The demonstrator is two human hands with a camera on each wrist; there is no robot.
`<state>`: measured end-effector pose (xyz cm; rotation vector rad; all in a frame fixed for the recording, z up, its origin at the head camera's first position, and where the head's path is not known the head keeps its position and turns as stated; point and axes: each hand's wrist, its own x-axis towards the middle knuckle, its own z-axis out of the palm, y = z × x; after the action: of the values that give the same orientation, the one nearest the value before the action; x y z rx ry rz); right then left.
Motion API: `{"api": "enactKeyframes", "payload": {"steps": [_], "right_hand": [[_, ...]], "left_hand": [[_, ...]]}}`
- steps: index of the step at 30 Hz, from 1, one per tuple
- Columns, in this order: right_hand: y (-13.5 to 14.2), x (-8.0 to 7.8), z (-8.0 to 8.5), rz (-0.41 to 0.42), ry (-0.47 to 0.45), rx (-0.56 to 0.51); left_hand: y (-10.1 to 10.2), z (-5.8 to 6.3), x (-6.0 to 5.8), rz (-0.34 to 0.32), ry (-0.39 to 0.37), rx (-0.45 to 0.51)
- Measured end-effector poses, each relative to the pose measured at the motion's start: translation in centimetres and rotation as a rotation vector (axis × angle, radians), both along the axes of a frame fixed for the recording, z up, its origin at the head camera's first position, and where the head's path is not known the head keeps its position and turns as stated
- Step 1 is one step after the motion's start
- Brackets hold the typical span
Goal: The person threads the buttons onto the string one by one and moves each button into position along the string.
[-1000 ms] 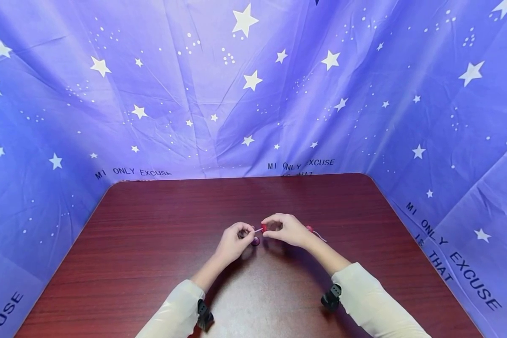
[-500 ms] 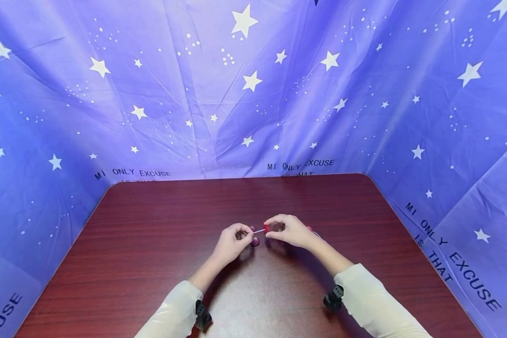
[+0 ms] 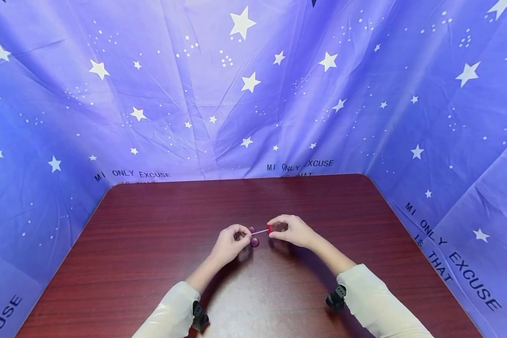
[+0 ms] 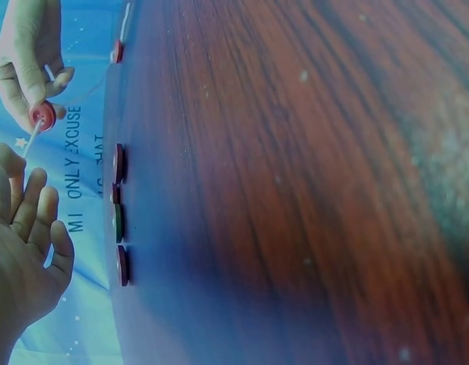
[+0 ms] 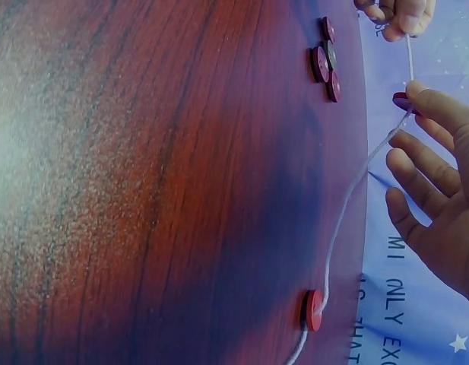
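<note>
My left hand pinches the end of a pale string between thumb and forefinger. My right hand pinches a red button by its edge, with the string running through it. Between the two hands the string is pulled straight. Beyond the right hand it slopes down to the table, where a second red button is threaded on it; my right hand hides that button in the head view. Both hands are above the tabletop.
Several loose buttons lie together on the table near my left hand, among them a dark red button and a green button. The brown wooden table is bordered by a blue star-printed cloth.
My right hand has moved right with the red button, and my left hand slightly left. The stretch of string between them has grown longer.
</note>
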<state>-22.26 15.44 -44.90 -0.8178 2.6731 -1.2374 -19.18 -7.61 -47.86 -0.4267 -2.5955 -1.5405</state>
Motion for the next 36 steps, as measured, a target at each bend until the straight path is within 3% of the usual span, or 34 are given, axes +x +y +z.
{"api": "enactKeyframes", "payload": {"steps": [36], "right_hand": [[1.7,0.1,-0.3,-0.041,0.002,0.026]], "left_hand": [[-1.6,-0.3,0.1,-0.054,-0.054,-0.046]]}}
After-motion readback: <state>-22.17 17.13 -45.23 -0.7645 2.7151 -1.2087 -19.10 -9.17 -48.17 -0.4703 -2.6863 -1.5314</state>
